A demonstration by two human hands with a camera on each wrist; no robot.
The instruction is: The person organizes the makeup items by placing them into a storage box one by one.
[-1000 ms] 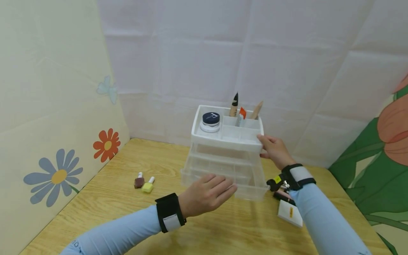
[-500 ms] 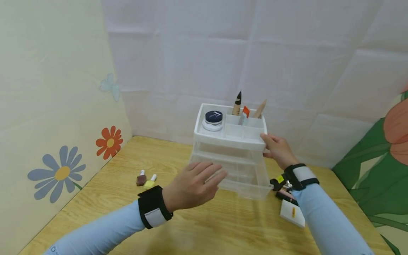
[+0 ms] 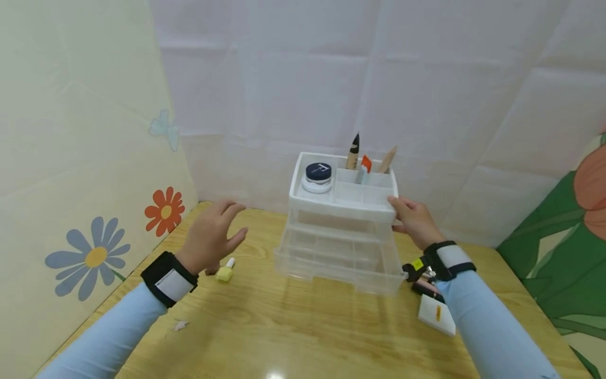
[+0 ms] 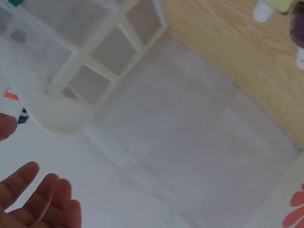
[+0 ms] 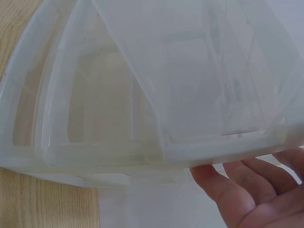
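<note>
A white-topped drawer organizer (image 3: 343,208) with clear drawers stands on the table, its lower part jutting forward. At its right upper corner my right hand (image 3: 415,223) grips the side, thumb on the rim; the right wrist view shows those fingers (image 5: 209,183) against the organizer's edge. My left hand (image 3: 208,239) is raised to the left of the organizer, fingers apart and holding nothing. Below it are a yellow nail polish bottle (image 3: 224,272) and a dark red nail polish bottle (image 3: 212,269), the latter mostly hidden by the hand.
On the organizer's top tray are a dark-lidded round jar (image 3: 318,172), a black-tipped tan tube (image 3: 353,152), an orange-capped item (image 3: 365,166) and a beige pointed item (image 3: 388,159). A white box (image 3: 436,314) and dark slim items lie right, partly behind the right forearm.
My left hand has moved left, from in front of the organizer's drawers to above the nail polish bottles. My right hand keeps its grip on the organizer's corner.
</note>
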